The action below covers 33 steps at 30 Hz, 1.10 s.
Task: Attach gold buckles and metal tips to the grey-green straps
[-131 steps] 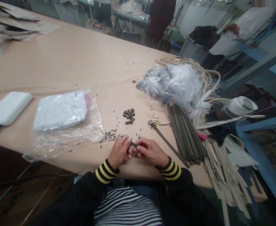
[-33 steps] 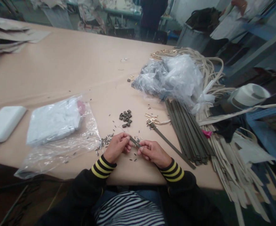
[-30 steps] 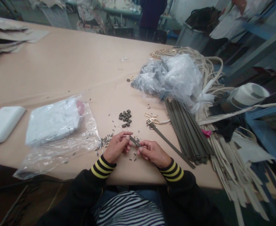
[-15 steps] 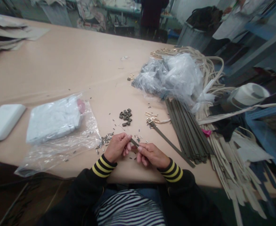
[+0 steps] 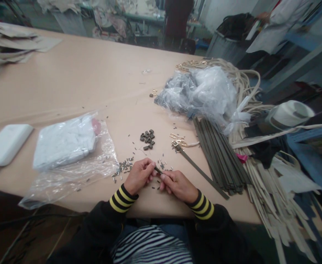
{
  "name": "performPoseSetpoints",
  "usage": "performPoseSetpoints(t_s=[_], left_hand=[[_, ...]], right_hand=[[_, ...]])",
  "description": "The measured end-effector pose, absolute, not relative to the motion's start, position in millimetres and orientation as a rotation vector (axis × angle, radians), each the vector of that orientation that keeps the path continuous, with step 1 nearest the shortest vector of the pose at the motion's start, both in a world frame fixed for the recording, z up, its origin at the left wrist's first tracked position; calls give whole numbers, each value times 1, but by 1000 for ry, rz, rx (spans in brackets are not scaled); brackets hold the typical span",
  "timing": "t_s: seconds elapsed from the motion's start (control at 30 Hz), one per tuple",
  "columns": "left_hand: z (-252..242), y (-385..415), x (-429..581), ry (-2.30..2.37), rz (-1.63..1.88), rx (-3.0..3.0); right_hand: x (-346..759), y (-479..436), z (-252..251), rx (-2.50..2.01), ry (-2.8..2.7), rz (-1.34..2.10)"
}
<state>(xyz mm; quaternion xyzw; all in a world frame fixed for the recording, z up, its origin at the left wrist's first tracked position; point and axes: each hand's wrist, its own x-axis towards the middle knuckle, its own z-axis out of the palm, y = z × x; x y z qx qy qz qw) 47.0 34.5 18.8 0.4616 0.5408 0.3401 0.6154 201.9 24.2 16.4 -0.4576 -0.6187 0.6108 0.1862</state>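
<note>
My left hand (image 5: 139, 175) and my right hand (image 5: 175, 185) meet near the table's front edge, both pinching a short olive strap piece (image 5: 158, 170) between the fingertips. Small metal pins (image 5: 125, 167) lie scattered on the table just beyond my left hand. A little pile of dark loops (image 5: 147, 138) sits further out. An olive strap with a gold buckle (image 5: 177, 145) lies to the right of my hands, running toward the front edge.
A bundle of olive straps (image 5: 217, 156) and cream straps (image 5: 262, 183) lie at the right, under a crumpled plastic bag (image 5: 202, 91). A clear bag holding a white packet (image 5: 67, 143) and a white power bank (image 5: 5, 143) sit left. People stand at the far side.
My hands stayed together on the strap piece, shifting slightly toward me; the view drifted a little. Nothing was picked up or let go.
</note>
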Motion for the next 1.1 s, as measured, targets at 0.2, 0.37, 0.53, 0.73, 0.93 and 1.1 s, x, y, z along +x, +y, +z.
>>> performPoseSetpoints(t_s=[0.2,0.37,0.53,0.73,0.93,1.1], left_hand=[[19,39,41,1280,760,1543],[14,73,27,1644,773,2031],[11,95,25,1727,438,2216],[11,90,25,1714,530,2171],[15,71,28,1303,755,1380],[20,47,34,1002,888,731]], right_hand=[[207,26,5,-1331,-1522,1773],[204,27,1,-1331,-1382,1850],[203,27,2,-1330,-1396,1841],[203,27,3,-1311,-1402,1847],[202,27,16,-1337,-1448,1718],[200,24,32,-1428,-1658,1399]])
